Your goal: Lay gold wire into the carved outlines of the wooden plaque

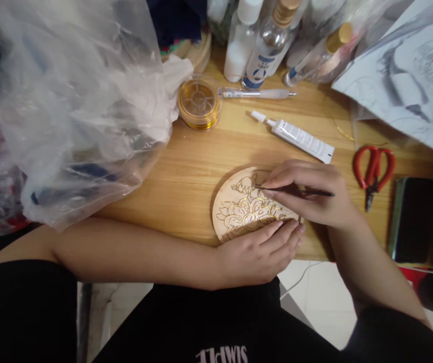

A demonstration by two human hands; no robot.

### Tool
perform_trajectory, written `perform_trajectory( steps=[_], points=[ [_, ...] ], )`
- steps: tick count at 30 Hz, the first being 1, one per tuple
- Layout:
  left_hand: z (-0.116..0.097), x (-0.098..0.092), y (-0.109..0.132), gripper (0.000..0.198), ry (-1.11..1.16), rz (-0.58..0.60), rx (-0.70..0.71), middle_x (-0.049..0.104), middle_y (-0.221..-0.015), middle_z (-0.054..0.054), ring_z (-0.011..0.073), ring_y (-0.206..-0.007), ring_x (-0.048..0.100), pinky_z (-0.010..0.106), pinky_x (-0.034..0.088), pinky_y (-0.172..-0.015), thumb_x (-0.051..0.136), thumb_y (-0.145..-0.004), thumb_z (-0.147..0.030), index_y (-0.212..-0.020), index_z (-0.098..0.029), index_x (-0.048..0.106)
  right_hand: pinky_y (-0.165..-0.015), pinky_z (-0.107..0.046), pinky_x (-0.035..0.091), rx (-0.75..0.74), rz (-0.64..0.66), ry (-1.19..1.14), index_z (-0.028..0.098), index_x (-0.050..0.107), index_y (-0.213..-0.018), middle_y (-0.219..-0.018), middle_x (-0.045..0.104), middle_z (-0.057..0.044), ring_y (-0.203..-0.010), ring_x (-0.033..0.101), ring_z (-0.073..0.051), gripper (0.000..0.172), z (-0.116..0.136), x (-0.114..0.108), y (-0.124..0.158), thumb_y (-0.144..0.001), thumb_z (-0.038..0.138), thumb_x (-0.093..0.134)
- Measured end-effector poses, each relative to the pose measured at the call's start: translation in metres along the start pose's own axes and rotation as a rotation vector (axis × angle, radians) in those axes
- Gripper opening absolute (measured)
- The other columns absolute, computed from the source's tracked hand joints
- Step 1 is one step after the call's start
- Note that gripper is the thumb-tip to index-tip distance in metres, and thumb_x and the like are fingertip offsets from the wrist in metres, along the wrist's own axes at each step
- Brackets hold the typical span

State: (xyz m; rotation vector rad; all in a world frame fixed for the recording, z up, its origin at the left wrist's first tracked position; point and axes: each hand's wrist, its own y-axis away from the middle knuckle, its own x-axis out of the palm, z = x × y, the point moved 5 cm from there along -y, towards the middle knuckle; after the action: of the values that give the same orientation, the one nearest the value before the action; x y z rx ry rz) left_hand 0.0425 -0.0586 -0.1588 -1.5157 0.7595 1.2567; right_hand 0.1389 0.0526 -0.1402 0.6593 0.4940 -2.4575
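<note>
Here we are over the round wooden board (221, 201), flat on the table (186, 166) close to its near edge, with gold outlines (252, 214) curling across its face. Our right hand (320, 181) has a slim dark tool (299, 190) pinched tight between thumb and fingers, its tip in at the upper motif; the fingers shade that spot, so whether it touches gold or bare wood we can't quite say. Our left hand (259, 252) lies flat across the near rim, fingers almost straight, clasping nothing. And there's the danger: should that palm press unevenly or drift, the board could turn under the tip and the tool could lift a curl. Fingertips dragging over the lower petals might smear or bend them, too.
</note>
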Motion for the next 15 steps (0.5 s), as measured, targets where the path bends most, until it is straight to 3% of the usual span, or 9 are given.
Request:
perform_trajectory(
  steps=[15],
  points=[
    [-0.0009, 0.0010, -0.0007, 0.045, -0.007, 0.028, 0.012, 0.050, -0.142, 0.016, 0.0243, -0.130, 0.050, 0.037, 0.037, -0.112, 0.034, -0.099, -0.027, -0.135, -0.005, 0.050, -0.065, -0.028, 0.055, -0.012, 0.004, -0.072, 0.020, 0.068, -0.085, -0.080, 0.071, -0.003, -0.075, 0.068, -0.015, 0.008, -0.0008, -0.0014, -0.0016, -0.081, 0.013, 0.068]
  ],
)
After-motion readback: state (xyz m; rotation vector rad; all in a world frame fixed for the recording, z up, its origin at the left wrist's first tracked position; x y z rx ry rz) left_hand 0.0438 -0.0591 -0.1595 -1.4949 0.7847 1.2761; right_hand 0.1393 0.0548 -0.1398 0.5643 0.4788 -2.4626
